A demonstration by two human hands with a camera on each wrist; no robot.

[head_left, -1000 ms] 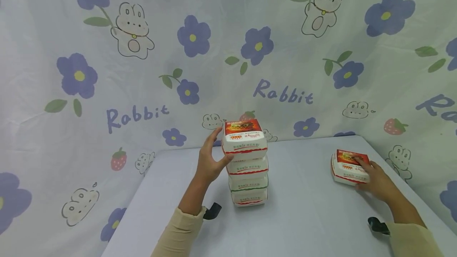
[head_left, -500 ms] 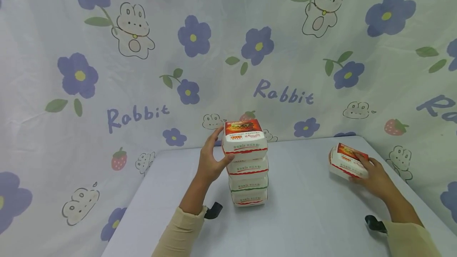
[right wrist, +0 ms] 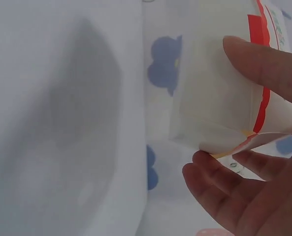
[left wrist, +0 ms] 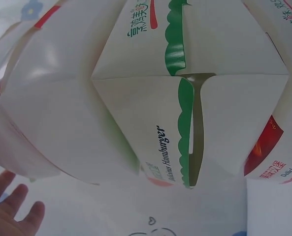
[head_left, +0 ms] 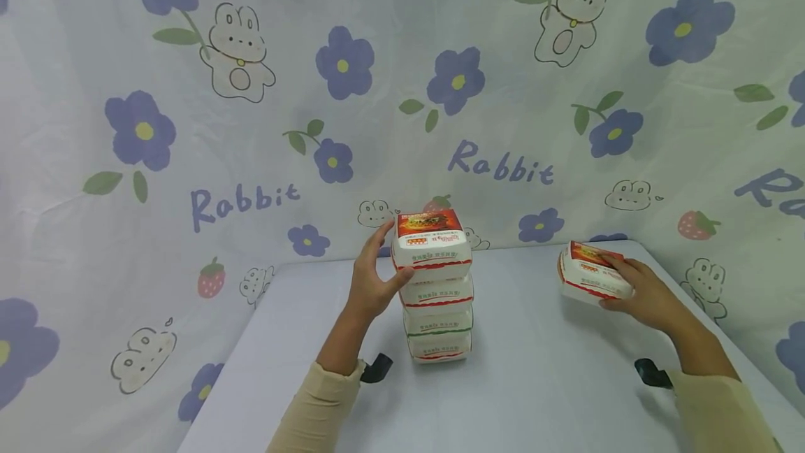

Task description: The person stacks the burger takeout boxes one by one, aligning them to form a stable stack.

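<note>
Several white hamburger boxes stand stacked near the table's middle. A red burger picture covers the lid of the top box [head_left: 431, 247], and a lower box [left wrist: 185, 108] has green trim. My left hand [head_left: 372, 282] stays beside the top box, its thumb tip at the front face and its long fingers spread along the left side. Over on the right, my right hand [head_left: 644, 296] grips another hamburger box [head_left: 594, 273] by its right side, thumb across the near face. That box tilts above the tabletop, with a shadow under it. The right wrist view shows its white underside [right wrist: 214, 93].
White cloth covers the table [head_left: 516, 376]. Behind it hangs a curtain [head_left: 377, 89] printed with rabbits, flowers and strawberries. Tabletop separates the stack from the box in my right hand. A dark wrist mount [head_left: 653, 373] sticks out from the right sleeve.
My right hand has lifted its hamburger box off the table and carried it up and leftward, tilting it. The left hand and the stack hold almost the same position.
</note>
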